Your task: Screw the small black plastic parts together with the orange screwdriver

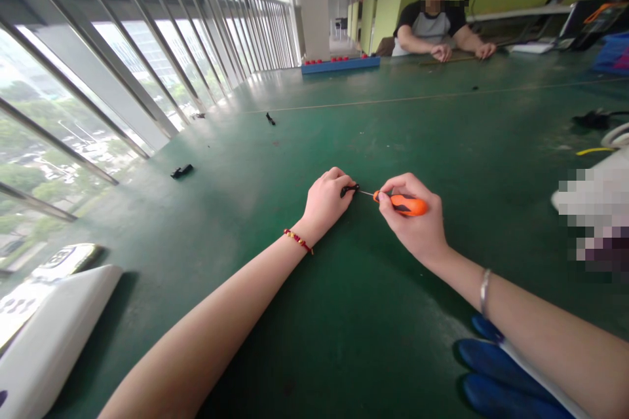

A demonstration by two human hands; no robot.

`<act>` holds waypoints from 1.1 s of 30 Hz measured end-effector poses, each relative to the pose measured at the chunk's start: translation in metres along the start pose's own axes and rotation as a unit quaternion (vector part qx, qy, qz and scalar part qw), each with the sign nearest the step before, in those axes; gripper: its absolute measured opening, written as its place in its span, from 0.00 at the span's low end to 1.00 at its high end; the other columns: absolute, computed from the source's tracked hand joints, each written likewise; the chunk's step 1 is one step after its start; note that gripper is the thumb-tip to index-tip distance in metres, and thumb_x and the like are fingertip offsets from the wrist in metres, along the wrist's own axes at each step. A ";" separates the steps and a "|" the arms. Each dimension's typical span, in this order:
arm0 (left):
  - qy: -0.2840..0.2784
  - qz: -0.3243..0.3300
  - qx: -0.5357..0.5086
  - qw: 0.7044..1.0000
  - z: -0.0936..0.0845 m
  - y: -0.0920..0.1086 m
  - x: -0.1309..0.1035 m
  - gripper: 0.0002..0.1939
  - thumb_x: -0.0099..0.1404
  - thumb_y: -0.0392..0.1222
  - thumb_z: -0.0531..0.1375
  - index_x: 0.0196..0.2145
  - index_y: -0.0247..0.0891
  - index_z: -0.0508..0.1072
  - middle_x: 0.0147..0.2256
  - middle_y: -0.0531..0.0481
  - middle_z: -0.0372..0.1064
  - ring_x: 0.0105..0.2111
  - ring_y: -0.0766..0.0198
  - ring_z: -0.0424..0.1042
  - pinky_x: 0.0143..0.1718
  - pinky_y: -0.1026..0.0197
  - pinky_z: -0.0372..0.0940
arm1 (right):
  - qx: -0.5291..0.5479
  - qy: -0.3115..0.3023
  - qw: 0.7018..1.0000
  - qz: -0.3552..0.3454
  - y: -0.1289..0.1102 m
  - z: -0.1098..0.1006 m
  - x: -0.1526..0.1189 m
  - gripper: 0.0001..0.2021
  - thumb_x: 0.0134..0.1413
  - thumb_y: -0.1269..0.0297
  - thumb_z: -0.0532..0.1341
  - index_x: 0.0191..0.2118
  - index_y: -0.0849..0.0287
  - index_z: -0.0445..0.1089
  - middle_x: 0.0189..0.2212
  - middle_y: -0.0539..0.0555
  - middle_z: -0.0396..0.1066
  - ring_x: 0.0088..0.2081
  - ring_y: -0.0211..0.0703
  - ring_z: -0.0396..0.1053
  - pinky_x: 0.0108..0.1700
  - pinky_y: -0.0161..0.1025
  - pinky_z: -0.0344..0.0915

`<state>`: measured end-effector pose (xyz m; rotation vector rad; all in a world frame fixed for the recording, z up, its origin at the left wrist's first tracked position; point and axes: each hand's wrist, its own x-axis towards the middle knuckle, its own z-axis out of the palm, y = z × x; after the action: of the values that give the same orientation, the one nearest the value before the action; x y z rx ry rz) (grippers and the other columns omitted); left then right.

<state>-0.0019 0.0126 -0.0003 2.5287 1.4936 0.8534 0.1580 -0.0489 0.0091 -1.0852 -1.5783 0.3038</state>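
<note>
Our left hand (327,200) pinches a black part (349,190) against the green surface (344,314); our right hand (413,219) has its grip closed around an orange screwdriver (401,203), tip at the part.

My left hand (327,200) rests knuckles-up, fingers curled in a pinch. My right hand (413,219) is closed, forearms converging inward.

Green table (373,314), scuffed. Left hand (327,200) and right hand (413,219) rest on it mid-table. Black clip (181,171) well left of them; smaller black bit (270,119) beyond. Blue glove (501,373) near right forearm. White case (49,334) far left.
</note>
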 end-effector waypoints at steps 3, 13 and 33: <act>0.001 -0.002 -0.002 1.000 0.000 -0.001 0.000 0.08 0.62 0.37 0.57 0.36 0.40 0.76 0.40 0.49 0.72 0.39 0.62 0.71 0.41 0.61 0.67 | -0.004 0.009 1.000 0.005 0.000 0.000 0.001 0.03 0.49 0.66 0.60 0.30 0.55 0.63 0.22 0.46 0.65 0.23 0.37 0.64 0.28 0.35 0.61; -0.006 -0.002 0.015 1.000 -0.001 0.000 0.001 0.09 0.63 0.38 0.57 0.38 0.41 0.76 0.39 0.50 0.73 0.39 0.61 0.70 0.42 0.60 0.65 | -0.005 0.020 1.000 0.007 0.000 -0.001 0.001 0.03 0.49 0.66 0.60 0.29 0.55 0.64 0.22 0.47 0.67 0.23 0.36 0.64 0.27 0.34 0.61; 0.025 -0.005 0.037 0.999 -0.003 0.001 0.000 0.02 0.61 0.39 0.61 0.33 0.41 0.74 0.37 0.52 0.74 0.40 0.59 0.69 0.41 0.57 0.61 | -0.017 0.035 0.999 -0.003 0.002 -0.002 0.002 0.05 0.50 0.66 0.60 0.26 0.55 0.65 0.23 0.47 0.68 0.25 0.37 0.66 0.29 0.34 0.61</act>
<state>-0.0029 0.0114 0.0027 2.5679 1.5791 0.8827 0.1608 -0.0473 0.0096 -1.1064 -1.5294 0.2325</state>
